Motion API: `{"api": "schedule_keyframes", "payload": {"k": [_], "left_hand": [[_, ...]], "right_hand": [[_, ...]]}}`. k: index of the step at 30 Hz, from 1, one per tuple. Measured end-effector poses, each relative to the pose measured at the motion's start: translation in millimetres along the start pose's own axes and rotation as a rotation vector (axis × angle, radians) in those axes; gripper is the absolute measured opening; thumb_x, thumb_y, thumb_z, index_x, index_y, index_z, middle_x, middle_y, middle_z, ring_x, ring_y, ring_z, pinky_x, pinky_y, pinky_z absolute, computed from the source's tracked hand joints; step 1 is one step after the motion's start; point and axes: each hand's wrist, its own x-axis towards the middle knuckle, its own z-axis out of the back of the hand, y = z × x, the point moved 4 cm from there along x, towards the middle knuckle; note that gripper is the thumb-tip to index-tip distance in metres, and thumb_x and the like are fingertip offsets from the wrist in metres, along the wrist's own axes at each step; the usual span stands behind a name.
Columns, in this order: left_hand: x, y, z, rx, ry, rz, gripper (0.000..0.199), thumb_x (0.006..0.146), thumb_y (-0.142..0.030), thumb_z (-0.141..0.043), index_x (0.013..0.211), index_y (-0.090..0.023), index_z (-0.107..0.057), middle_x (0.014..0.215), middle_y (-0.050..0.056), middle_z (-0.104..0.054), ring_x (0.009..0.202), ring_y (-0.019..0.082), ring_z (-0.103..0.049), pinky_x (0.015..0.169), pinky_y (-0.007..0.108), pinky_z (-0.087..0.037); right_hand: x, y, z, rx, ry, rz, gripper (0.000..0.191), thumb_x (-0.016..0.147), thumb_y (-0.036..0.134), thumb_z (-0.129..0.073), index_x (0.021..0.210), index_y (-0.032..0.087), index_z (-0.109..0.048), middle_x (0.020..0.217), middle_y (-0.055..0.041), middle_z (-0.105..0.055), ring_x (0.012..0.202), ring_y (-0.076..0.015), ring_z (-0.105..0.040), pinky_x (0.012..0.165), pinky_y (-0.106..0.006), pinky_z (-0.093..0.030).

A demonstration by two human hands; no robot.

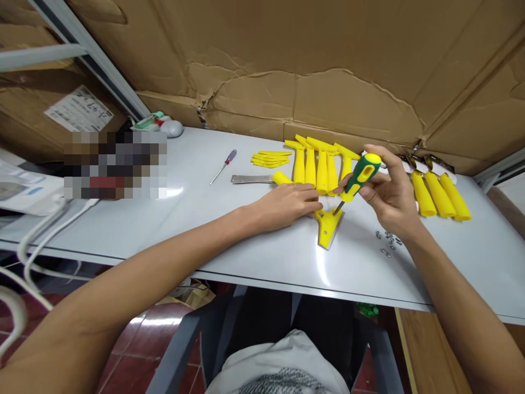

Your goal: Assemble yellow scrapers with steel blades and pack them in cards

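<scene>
Scraper (328, 225) near table's front edge (287, 283)

Cardboard backdrop (246, 33), red-tiled floor (127, 361)

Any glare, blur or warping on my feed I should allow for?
Head view: glare streaks whiten the tabletop just below the yellow scraper and right of the pixelated block, which hides whatever is there; head view: wide-angle stretch enlarges the forearms toward the lower corners; head view: small metal pieces lack fine detail.
</scene>
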Motion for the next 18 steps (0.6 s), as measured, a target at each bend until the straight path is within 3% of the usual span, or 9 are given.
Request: {"api": "schedule_keyframes", "payload": {"k": [4,8,14,18], "left_hand": [[-0.9,0.1,0.1,-0.017,-0.009,0.015,0.022,0.109,-0.03,-0.058,0.117,-0.019,-0.075,0.106,0.007,-0.074,0.103,0.023,-0.068,0.076,0.034,-0.047],[-0.9,-2.8,0.4,-0.02,-0.008,0.011,0.026,0.11,-0.037,-0.056,0.113,-0.019,-0.075,0.102,0.007,-0.073,0.097,0.022,-0.067,0.073,0.033,-0.045],[0.7,-16.5,3.8,0.024,0.034,0.05,0.027,0.11,-0.037,-0.056,0.104,-0.016,-0.072,0.1,0.006,-0.072,0.096,0.022,-0.067,0.067,0.033,-0.04],[2.4,-21.4,4.2,0.071,0.064,0.033,0.027,0.11,-0.036,-0.055,0.104,-0.016,-0.071,0.101,0.007,-0.072,0.096,0.022,-0.068,0.065,0.034,-0.039]], "right_hand": [[-1.7,-3.7,-0.7,-0.079,-0.114,0.027,0.078,0.086,0.042,-0.088,0.152,0.045,-0.047,0.117,-0.0011,-0.072,0.092,-0.0204,-0.074,0.086,-0.041,-0.068],[-7.9,-1.6,1.8,-0.267,-0.211,0.075,0.087,0.08,0.041,-0.093,0.154,0.045,-0.047,0.113,-0.001,-0.066,0.084,-0.0179,-0.065,0.074,-0.035,-0.066],[-21.7,4.3,0.1,-0.567,-0.555,0.042,0.082,0.074,0.046,-0.096,0.143,0.032,-0.053,0.098,-0.0012,-0.065,0.071,-0.0173,-0.065,0.054,-0.031,-0.059],[-23.9,5.8,-4.6,-0.63,-0.62,0.034,0.081,0.075,0.048,-0.095,0.142,0.03,-0.053,0.091,0.0001,-0.067,0.068,-0.0171,-0.065,0.052,-0.031,-0.06]]}}
